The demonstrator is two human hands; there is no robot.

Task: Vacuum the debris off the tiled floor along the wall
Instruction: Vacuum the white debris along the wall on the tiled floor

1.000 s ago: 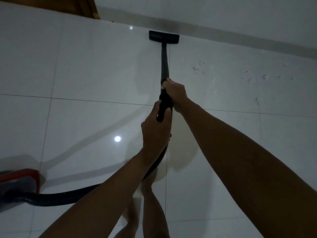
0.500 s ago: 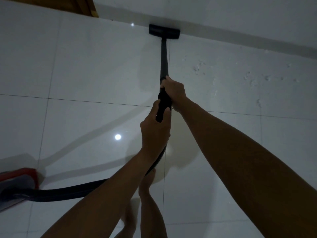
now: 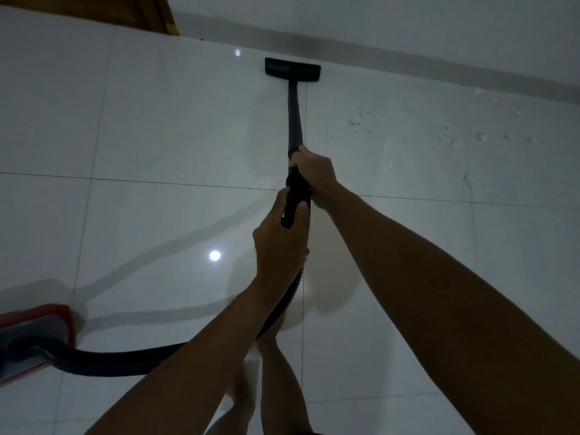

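Head view: both hands grip the black wand [image 3: 295, 120]; the right hand [image 3: 314, 172] wraps it higher up, the left hand [image 3: 279, 243] curls round the handle below, where the hose [image 3: 125, 359] runs off to the red vacuum [image 3: 34, 334] at the lower left; the nozzle [image 3: 292, 69] lies flat on the floor [image 3: 172, 127], just short of the wall [image 3: 408, 32]; the debris [image 3: 357, 119], pale specks and crumbs, lies scattered to the right of the nozzle, along the wall and well apart from it. The step in hand looks like a stroke toward the wall on a tile with no debris to be seen; the next move calls for shifting the nozzle rightward onto the specks, keeping it flat against the tile.
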